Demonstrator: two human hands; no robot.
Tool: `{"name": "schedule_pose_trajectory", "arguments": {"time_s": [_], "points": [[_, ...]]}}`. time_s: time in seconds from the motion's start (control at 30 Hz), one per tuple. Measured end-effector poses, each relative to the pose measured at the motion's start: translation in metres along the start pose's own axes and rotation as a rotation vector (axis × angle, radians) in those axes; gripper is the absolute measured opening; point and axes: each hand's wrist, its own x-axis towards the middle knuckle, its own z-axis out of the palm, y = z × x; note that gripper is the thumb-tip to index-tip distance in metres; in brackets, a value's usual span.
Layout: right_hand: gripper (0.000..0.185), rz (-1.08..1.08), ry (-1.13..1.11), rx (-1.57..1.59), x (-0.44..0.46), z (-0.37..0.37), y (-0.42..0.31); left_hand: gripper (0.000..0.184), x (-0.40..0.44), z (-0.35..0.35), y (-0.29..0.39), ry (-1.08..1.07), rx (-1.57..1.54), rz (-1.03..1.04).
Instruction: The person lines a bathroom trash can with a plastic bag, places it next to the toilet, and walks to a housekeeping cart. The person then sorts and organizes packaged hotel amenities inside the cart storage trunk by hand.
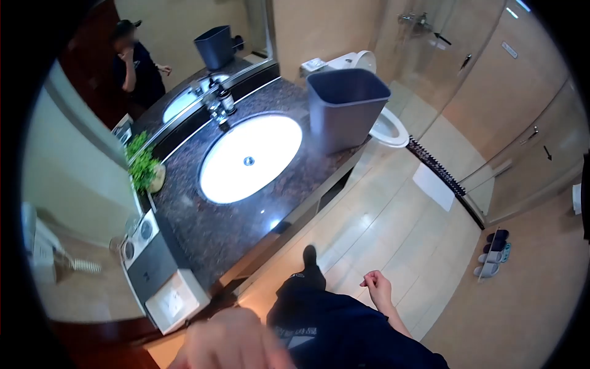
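Note:
My left hand [236,338] is raised close to the camera at the bottom edge, blurred, with the back of it showing and its fingers mostly hidden. Low at my side, over the tiled floor, hangs my right hand [377,288]; its fingers are curled in and nothing shows in them. Ahead is a dark stone counter [246,227] with a white oval sink [270,138] and a chrome faucet [216,112]. A grey waste bin [341,120] stands upright on the counter, right of the sink. Neither hand touches these things.
A green plant [142,163], a dark bottle [226,99] and a tissue box [175,301] are on the counter. Beyond the bin is a toilet [390,129]. A white mat [434,186] lies before the glass shower. Slippers [491,255] hang on the right wall.

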Motion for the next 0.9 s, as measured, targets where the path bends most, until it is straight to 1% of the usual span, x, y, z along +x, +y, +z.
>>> {"name": "schedule_pose_trajectory", "arguments": {"time_s": [0.07, 0.1, 0.13, 0.2, 0.23, 0.3, 0.33, 0.4, 0.43, 0.5, 0.53, 0.57, 0.63, 0.67, 0.73, 0.77, 0.8, 0.83, 0.87, 0.9], "points": [[0.015, 0.029, 0.046, 0.034, 0.030, -0.016, -0.017, 0.054, -0.015, -0.047, -0.002, 0.167, 0.031, -0.113], [0.019, 0.045, 0.070, 0.078, 0.047, -0.025, -0.024, 0.055, -0.030, -0.064, -0.004, 0.304, 0.025, -0.133], [0.019, 0.054, 0.111, 0.088, 0.067, -0.034, -0.031, 0.058, -0.039, -0.085, -0.015, 0.379, 0.039, -0.066], [0.022, 0.016, 0.178, 0.022, 0.107, -0.046, -0.043, 0.059, -0.050, -0.117, -0.025, 0.541, -0.025, -0.111], [0.025, -0.006, 0.253, 0.156, 0.132, -0.051, -0.047, 0.059, -0.051, -0.133, -0.030, 0.530, -0.053, -0.129], [0.022, -0.083, 0.415, 0.280, 0.178, -0.071, -0.058, 0.058, -0.046, -0.161, -0.041, 0.638, -0.152, -0.136], [0.019, -0.127, 0.491, 0.347, 0.198, -0.083, -0.075, 0.058, -0.036, -0.175, -0.046, 0.634, -0.173, -0.161], [0.014, -0.234, 0.616, 0.428, 0.248, -0.108, -0.100, 0.057, -0.007, -0.197, -0.053, 0.650, -0.179, -0.157], [0.012, -0.293, 0.661, 0.437, 0.276, -0.122, -0.107, 0.056, 0.004, -0.206, -0.060, 0.680, -0.110, -0.130], [0.012, -0.349, 0.735, 0.426, 0.334, -0.148, -0.134, 0.039, 0.023, -0.221, -0.074, 0.720, -0.033, -0.183], [0.012, -0.375, 0.715, 0.415, 0.372, -0.160, -0.140, 0.030, 0.026, -0.228, -0.081, 0.743, 0.006, -0.213], [0.014, -0.404, 0.690, 0.400, 0.412, -0.172, -0.145, 0.030, 0.022, -0.236, -0.088, 0.748, 0.014, -0.208], [0.020, -0.372, 0.674, 0.135, 0.496, -0.187, -0.153, 0.036, -0.013, -0.251, -0.101, 1.114, 0.420, -1.108], [0.020, -0.379, 0.646, 0.131, 0.535, -0.192, -0.154, 0.039, -0.037, -0.254, -0.109, 1.266, 0.617, -1.578], [0.024, -0.153, 0.648, -0.180, 0.603, -0.198, -0.157, 0.027, -0.130, -0.255, -0.138, 1.051, 1.013, -1.849], [0.024, -0.165, 0.617, -0.185, 0.627, -0.201, -0.163, 0.031, -0.252, -0.219, -0.153, 1.007, 1.177, -1.779], [0.026, -0.242, 0.630, -0.105, 0.646, -0.204, -0.167, 0.037, -0.361, -0.187, -0.170, 0.958, 1.345, -1.709], [0.027, -0.313, 0.640, -0.023, 0.662, -0.205, -0.169, 0.037, -0.329, -0.181, -0.198, 1.192, 1.168, -1.875], [0.026, -0.333, 0.599, 0.095, 0.675, -0.208, -0.173, 0.036, -0.308, -0.181, -0.221, 1.447, 0.983, -1.949], [0.027, -0.368, 0.576, 0.156, 0.686, -0.209, -0.174, 0.036, -0.295, -0.179, -0.239, 1.618, 0.852, -1.963]]}}
